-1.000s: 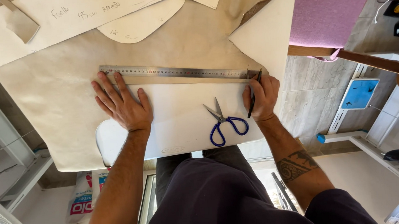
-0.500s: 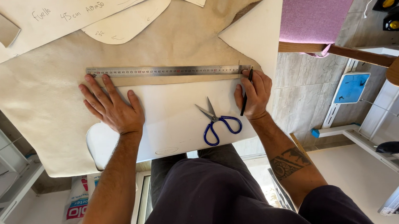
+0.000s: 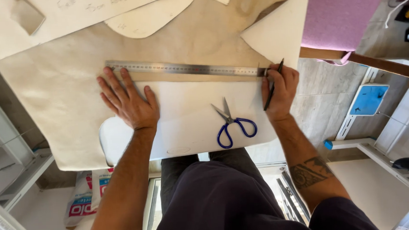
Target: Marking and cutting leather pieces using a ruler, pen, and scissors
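Note:
My left hand (image 3: 128,102) lies flat with fingers spread on a white paper pattern piece (image 3: 191,129), its fingertips against the lower edge of a long steel ruler (image 3: 183,68). The ruler lies across beige fabric (image 3: 67,80) along the pattern's top edge. My right hand (image 3: 280,90) rests at the ruler's right end and holds a dark pencil (image 3: 273,85) between its fingers, tip pointing up and away. Blue-handled scissors (image 3: 230,123) lie on the pattern between my hands, blades partly open.
More cream paper patterns (image 3: 152,15) lie at the table's far side. A white sheet (image 3: 284,27) and a pink panel (image 3: 343,9) sit to the right. A blue box (image 3: 369,99) and a printed bag (image 3: 85,200) are on the floor below.
My hands, ruler and scissors keep the same positions on the table. Only the head camera has shifted slightly, so the scene sits a little lower in view.

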